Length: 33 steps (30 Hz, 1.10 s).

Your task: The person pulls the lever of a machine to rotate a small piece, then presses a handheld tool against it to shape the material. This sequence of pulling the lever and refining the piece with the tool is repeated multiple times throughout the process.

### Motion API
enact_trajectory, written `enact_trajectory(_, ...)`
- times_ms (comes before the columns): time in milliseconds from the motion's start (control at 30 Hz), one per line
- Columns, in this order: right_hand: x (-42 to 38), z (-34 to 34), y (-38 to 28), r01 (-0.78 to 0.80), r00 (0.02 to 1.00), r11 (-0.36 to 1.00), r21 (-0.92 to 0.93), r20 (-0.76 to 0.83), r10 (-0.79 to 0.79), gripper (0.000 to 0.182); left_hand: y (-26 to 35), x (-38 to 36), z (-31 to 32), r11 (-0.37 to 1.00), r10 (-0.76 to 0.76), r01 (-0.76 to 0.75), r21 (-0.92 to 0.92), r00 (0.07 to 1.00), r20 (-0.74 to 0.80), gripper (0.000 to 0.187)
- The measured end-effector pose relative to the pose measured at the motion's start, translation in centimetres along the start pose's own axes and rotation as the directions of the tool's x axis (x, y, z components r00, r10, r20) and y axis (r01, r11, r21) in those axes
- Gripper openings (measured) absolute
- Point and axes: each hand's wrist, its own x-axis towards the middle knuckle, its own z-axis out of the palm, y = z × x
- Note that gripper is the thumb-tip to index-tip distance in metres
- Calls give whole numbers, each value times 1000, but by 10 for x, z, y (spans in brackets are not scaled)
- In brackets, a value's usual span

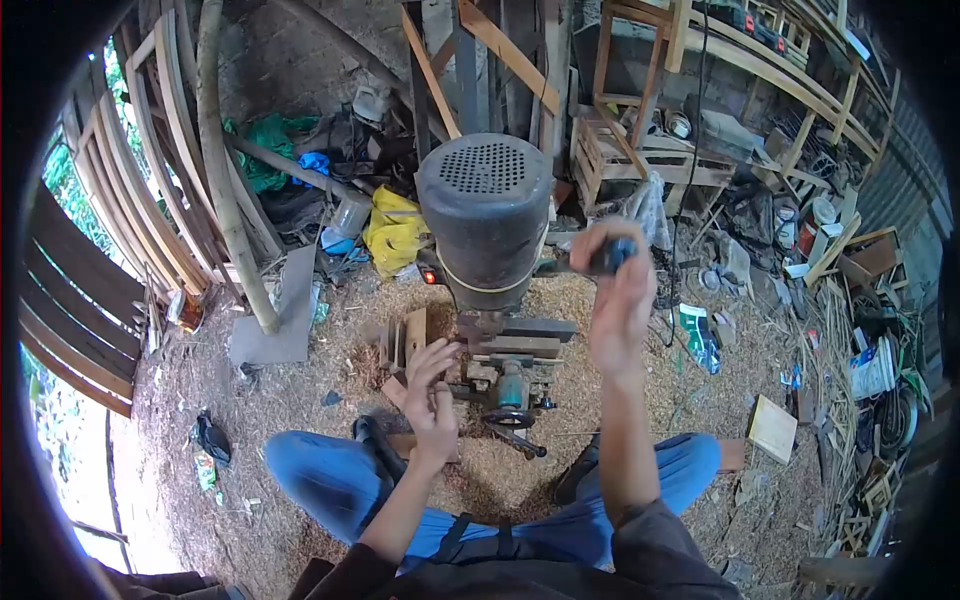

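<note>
A drill-press-like machine with a dark, vented motor housing [485, 215] stands right in front of me. My right hand [618, 300] is raised beside the housing, its fingers wrapped round a black handle [612, 256] at the machine's right side. Lower down on the left, my left hand [432, 400] has its fingers apart and holds nothing. Its fingertips are close to a wooden block [415, 330] and the machine's worktable. Under the motor sits a green vise [512, 385] with a handwheel [508, 418]. A wooden bar [525, 346] lies across behind it.
Wood shavings [500, 480] cover the floor around my legs. Timber frames [140, 170] lean at the left, near a flat grey board [280, 315]. A yellow bag [393, 232] lies behind the machine. A wooden bench [650, 170] and piled scrap stand at the right; a red light [430, 277] glows on the machine.
</note>
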Motion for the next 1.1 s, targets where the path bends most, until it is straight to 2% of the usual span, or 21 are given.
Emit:
enact_trajectory(67,31,4,7,21,1000,1000,16,-16,-21,56,-4,9,-8,999,-18,18,46,1000,-6,34)
enact_trajectory(233,70,2,22,17,998,990,-140,-54,-25,56,-3,33,-3,996,10,-11,87,1000,14,29)
enact_trajectory(300,78,-3,29,4,999,996,-92,-48,-8,55,-5,41,3,995,13,-14,103,1000,17,27)
enact_trajectory(367,89,-9,38,54,996,966,-253,-52,-70,52,-8,48,7,995,18,-22,99,999,35,26)
enact_trajectory(400,97,-13,41,52,996,966,-254,-57,-68,52,-8,51,9,995,18,-22,99,999,40,26)
enact_trajectory(467,119,-19,47,115,983,812,-572,-51,-175,51,-7,58,11,977,62,-70,200,997,47,27)
enact_trajectory(600,138,-28,84,2,991,859,-512,-117,-71,56,-10,62,14,966,96,-106,237,994,51,27)
enact_trajectory(700,134,-36,101,-36,998,884,-465,-62,8,55,-13,67,15,949,120,-131,286,991,55,27)
enact_trajectory(733,128,-33,110,-24,994,898,-439,-107,-26,53,-15,68,17,954,121,-128,273,992,44,26)
enact_trajectory(867,133,-33,123,-43,993,880,-472,-116,-13,49,-24,67,20,958,98,-104,266,994,39,27)
enact_trajectory(933,140,-38,150,-131,985,814,-567,-170,40,43,-28,65,21,952,97,-105,288,994,42,27)
enact_trajectory(1033,130,-48,163,-65,992,792,-607,-122,-13,39,-32,62,18,941,90,-106,321,994,65,27)
enact_trajectory(1067,121,-53,178,-119,986,867,-484,-164,44,37,-34,62,18,937,77,-101,334,993,85,28)
enact_trajectory(1100,113,-53,170,-122,986,865,-486,-161,49,37,-37,60,18,938,71,-95,333,994,84,28)
